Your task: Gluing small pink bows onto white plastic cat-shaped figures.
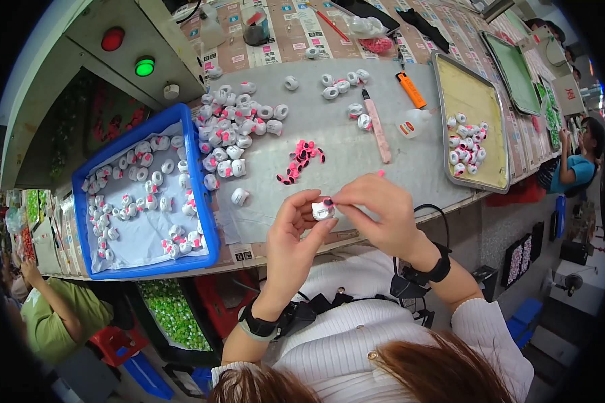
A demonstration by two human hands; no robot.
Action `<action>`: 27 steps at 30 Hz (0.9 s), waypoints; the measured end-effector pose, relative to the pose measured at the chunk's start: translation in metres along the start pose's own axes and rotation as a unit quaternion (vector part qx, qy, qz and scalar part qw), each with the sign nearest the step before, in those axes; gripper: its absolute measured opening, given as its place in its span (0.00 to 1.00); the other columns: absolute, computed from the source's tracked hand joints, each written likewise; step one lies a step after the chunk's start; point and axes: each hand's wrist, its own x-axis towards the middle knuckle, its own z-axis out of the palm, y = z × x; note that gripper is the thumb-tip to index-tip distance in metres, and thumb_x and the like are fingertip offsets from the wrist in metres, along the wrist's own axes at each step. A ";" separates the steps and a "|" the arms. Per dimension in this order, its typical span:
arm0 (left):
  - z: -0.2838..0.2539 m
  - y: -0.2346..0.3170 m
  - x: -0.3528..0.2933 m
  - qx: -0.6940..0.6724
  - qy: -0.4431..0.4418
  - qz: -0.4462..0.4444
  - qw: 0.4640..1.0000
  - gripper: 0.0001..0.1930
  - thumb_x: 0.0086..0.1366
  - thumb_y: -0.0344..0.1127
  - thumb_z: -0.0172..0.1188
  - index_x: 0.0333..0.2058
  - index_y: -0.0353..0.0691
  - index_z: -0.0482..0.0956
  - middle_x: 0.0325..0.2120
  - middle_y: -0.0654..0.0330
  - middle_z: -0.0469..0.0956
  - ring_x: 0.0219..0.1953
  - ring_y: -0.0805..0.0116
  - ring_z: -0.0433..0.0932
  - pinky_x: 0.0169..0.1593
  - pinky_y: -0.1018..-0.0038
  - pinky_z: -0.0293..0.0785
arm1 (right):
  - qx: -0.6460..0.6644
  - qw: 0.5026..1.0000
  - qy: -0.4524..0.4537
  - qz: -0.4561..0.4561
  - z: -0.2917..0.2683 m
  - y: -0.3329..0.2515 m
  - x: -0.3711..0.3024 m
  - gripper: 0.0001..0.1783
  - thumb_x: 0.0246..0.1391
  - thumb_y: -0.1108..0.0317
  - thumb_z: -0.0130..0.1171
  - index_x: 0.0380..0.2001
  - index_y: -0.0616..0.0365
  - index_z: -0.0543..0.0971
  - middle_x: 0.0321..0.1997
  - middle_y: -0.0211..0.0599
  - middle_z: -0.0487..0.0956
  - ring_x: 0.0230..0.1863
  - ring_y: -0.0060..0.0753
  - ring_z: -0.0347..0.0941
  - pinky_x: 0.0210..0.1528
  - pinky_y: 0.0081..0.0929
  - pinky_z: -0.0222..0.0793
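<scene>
A grey workbench point(343, 144) carries a blue tray point(202, 201) at its left edge and a yellow-lined metal tray point(480, 101) at its right. Between them lie white pieces point(238, 127), pink-and-black bits point(301, 161), an orange lighter point(411, 90) and a small glue bottle point(410, 125).

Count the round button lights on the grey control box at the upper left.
2. A round red button light sits on the upper part of the grey control box; a glowing round green button light sits just below and right of it. Others may be hidden.
</scene>
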 end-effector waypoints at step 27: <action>-0.009 0.004 -0.008 0.104 -0.035 0.200 0.974 0.11 0.47 0.21 0.58 0.33 0.33 0.74 0.32 0.55 0.73 0.36 0.67 0.73 0.38 0.77 0.68 | 0.188 0.978 -0.022 0.090 -0.003 -0.009 -0.011 0.09 0.37 0.76 0.60 0.28 0.62 0.75 0.28 0.37 0.74 0.28 0.29 0.70 0.31 0.21 0.65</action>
